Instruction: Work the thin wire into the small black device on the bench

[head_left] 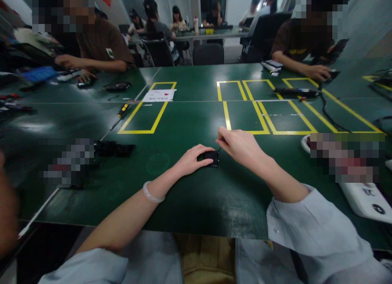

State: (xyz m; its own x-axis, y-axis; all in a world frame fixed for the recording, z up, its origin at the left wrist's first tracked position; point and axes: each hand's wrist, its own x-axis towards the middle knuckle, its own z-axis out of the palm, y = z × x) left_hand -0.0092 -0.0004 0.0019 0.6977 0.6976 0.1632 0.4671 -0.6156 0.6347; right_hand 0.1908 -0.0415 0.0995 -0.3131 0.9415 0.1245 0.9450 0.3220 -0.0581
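Note:
A small black rectangular part (212,157) lies on the green table in front of me. My left hand (196,158) grips it from the left, with thumb and fingers on its near and far edges. My right hand (237,143) is closed in a pinch just above the part's right side. A thin dark tool tip (218,151) runs down from those fingers to the part; the rest of the tool is hidden in the hand, so its kind does not show.
Yellow tape outlines mark the green table (190,202). A yellow-and-black screwdriver (123,110) and a white paper (158,95) lie beyond my left hand. Black parts (114,148) sit at left, a white case (364,198) at right. Two people work opposite, one near a black corded tool (295,92).

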